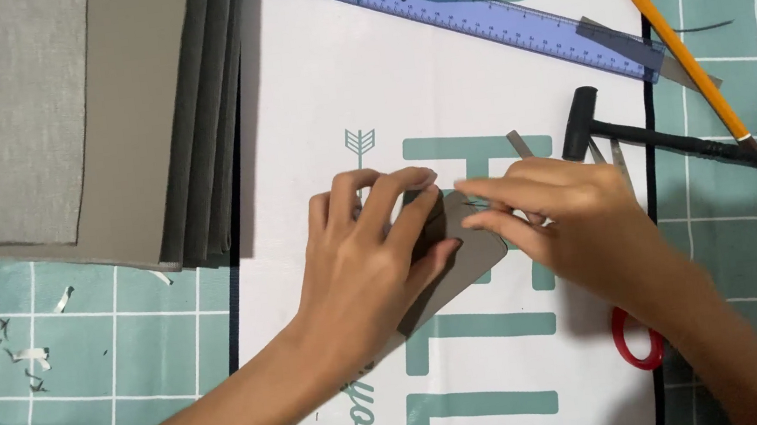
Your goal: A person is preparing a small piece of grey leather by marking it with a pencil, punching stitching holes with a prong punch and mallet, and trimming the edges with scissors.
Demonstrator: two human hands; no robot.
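Room on the white printed sheet (314, 135) lies open toward 12 o'clock, up to the blue ruler (470, 11); grey board stack (134, 116) borders it at 10 o'clock. Teal block letters and an arrow mark sit on the sheet. Grey cutout piece (472, 259) lies at centre. Left hand (366, 270) presses flat on it, fingers curled; right hand (567, 221) pinches its upper edge. Hammer (671, 140) and pencil (680, 50) lie at 2 o'clock.

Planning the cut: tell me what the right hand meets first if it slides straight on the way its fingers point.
The right hand points left, so it would likely meet the left hand first, on the grey piece.
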